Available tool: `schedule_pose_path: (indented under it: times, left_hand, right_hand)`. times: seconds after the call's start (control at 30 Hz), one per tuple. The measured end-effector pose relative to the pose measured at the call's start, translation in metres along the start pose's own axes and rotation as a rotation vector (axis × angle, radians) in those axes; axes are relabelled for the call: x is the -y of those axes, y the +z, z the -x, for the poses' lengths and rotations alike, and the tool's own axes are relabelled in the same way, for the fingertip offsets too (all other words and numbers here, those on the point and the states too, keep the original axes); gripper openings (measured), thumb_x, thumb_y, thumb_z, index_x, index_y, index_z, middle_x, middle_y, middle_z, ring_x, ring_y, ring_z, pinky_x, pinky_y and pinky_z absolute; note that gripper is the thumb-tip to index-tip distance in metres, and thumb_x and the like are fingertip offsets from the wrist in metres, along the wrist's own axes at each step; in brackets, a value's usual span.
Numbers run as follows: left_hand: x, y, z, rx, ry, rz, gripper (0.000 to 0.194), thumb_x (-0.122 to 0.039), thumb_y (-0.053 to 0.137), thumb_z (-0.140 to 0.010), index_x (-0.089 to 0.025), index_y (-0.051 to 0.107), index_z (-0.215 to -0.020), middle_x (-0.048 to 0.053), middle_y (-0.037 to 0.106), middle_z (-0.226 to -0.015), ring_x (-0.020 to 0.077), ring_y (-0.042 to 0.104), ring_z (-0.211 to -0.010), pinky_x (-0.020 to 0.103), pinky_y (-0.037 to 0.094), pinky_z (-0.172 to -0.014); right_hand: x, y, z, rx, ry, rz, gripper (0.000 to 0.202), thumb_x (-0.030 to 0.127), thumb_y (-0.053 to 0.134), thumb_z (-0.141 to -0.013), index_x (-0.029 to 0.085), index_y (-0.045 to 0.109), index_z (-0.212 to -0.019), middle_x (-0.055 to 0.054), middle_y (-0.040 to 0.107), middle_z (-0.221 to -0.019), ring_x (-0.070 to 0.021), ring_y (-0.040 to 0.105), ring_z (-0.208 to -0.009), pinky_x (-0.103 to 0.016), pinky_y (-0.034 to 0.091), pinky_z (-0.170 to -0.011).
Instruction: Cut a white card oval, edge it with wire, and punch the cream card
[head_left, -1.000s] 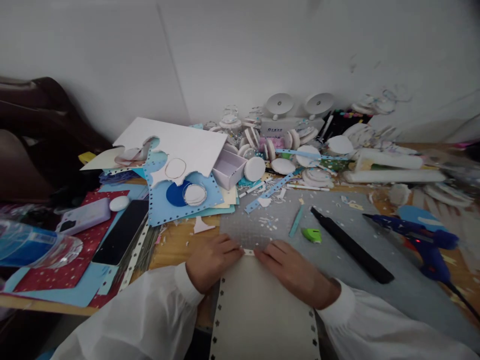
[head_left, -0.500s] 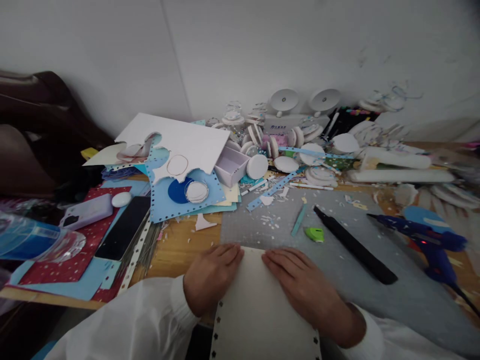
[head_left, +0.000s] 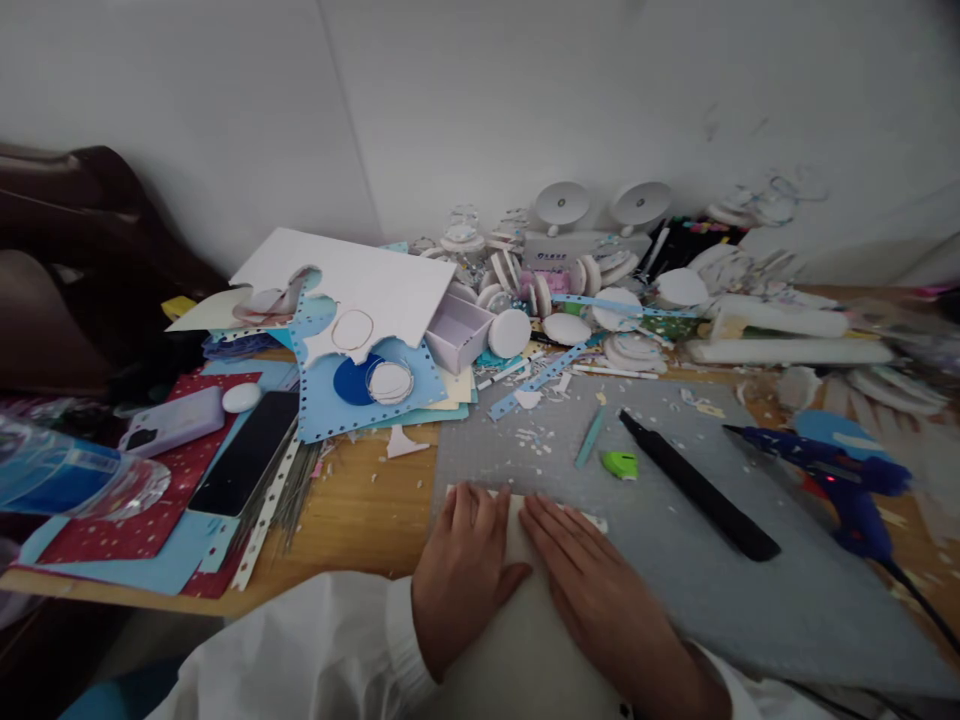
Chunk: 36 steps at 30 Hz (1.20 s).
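Observation:
A pale sheet of paper (head_left: pixel 517 640), with a small dark punched hole near its lower right corner, lies in front of me over the near edge of a grey cutting mat (head_left: pixel 705 590). My left hand (head_left: pixel 469 575) lies flat on the sheet's far left part, its thumb pointing toward the middle. Beside it, my right hand (head_left: pixel 600 590) presses flat on the far right part with fingers stretched out. A thin strip of the sheet's far edge shows past the fingertips. The hands cover much of the paper.
On the mat lie a green cutter (head_left: pixel 620 464), a teal tool (head_left: pixel 590 437) and a long black tool (head_left: pixel 697 485). A blue hot glue gun (head_left: pixel 832 475) with a lit red light rests at the right. Cut white board (head_left: pixel 375 280), a phone (head_left: pixel 247 452) and a bottle (head_left: pixel 82 470) are at left.
Both hands have moved inward over the sheet, from holding its far corners to lying flat across it. The left hand's thumb now points toward the middle. The view has shifted slightly.

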<state>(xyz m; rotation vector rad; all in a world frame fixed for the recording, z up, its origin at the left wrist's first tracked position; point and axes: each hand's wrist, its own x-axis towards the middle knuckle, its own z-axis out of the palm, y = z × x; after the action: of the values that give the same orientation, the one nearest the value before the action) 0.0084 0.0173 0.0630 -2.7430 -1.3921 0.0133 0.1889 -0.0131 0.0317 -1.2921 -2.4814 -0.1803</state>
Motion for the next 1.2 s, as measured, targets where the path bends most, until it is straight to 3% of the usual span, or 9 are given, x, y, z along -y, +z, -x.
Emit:
schedule_pose_path:
  times: [0.23,0.43,0.6,0.8,0.97,1.1,1.2]
  left_hand:
    - [0.000,0.000,0.000,-0.010,-0.002,-0.007,0.065,-0.051,0.054,-0.084,-0.008,0.048,-0.132,0.019,0.058,-0.120,0.0358,0.053,-0.113,0.047,0.046,-0.094]
    - [0.003,0.004,0.008,-0.072,-0.047,0.032,0.058,-0.043,0.054,-0.084,-0.008,0.048,-0.130,0.018,0.058,-0.123,0.0342,0.053,-0.115,0.046,0.048,-0.093]
    - [0.016,0.003,0.017,-0.101,-0.035,0.014,0.054,-0.039,0.051,-0.084,-0.002,0.053,-0.124,0.019,0.058,-0.124,0.0323,0.054,-0.116,0.042,0.046,-0.096]
    - [0.034,0.001,0.026,-0.145,0.029,-0.074,0.048,-0.034,0.048,-0.086,0.001,0.059,-0.117,0.020,0.063,-0.118,0.0319,0.057,-0.110,0.041,0.045,-0.096]
    - [0.050,-0.016,0.035,-0.201,-0.023,-0.082,0.036,-0.023,0.041,-0.088,-0.004,0.065,-0.107,0.018,0.065,-0.110,0.0317,0.057,-0.107,0.046,0.041,-0.099]
    - [0.034,-0.030,0.035,-0.231,0.013,0.035,0.046,-0.033,0.043,-0.089,-0.006,0.054,-0.124,0.017,0.057,-0.127,0.0311,0.050,-0.118,0.044,0.039,-0.101]
    - [0.006,-0.024,0.031,-0.112,0.091,0.191,0.063,-0.050,0.045,-0.087,-0.011,0.041,-0.137,0.013,0.041,-0.144,0.0298,0.040,-0.129,0.041,0.036,-0.105]
  right_hand:
    - [0.002,0.000,-0.001,0.063,0.048,-0.006,0.053,0.006,0.033,-0.084,0.006,0.041,-0.136,-0.014,0.049,-0.138,-0.0216,0.047,-0.127,-0.041,0.049,-0.098]
    - [-0.013,-0.011,0.016,0.091,0.107,-0.029,0.055,0.007,0.034,-0.086,0.011,0.035,-0.140,-0.009,0.050,-0.138,-0.0191,0.048,-0.126,-0.039,0.049,-0.098]
    - [-0.023,-0.017,0.036,0.108,0.174,-0.025,0.058,0.009,0.033,-0.086,0.014,0.028,-0.144,-0.008,0.049,-0.139,-0.0190,0.049,-0.125,-0.039,0.050,-0.098]
    - [-0.020,-0.017,0.038,0.083,0.187,-0.019,0.061,0.010,0.034,-0.086,0.015,0.025,-0.146,-0.009,0.050,-0.138,-0.0203,0.051,-0.123,-0.041,0.051,-0.096]
    - [-0.019,-0.018,0.037,0.052,0.153,-0.016,0.062,0.005,0.032,-0.081,0.013,0.029,-0.143,-0.010,0.050,-0.137,-0.0197,0.049,-0.125,-0.042,0.051,-0.095]
    - [-0.018,-0.012,0.039,0.027,0.137,-0.003,0.058,0.004,0.033,-0.081,0.012,0.038,-0.138,-0.012,0.051,-0.137,-0.0212,0.047,-0.126,-0.044,0.050,-0.095]
    - [-0.011,-0.006,0.040,0.004,0.154,-0.003,0.055,0.004,0.033,-0.081,0.011,0.042,-0.135,-0.013,0.050,-0.137,-0.0230,0.045,-0.128,-0.044,0.048,-0.096]
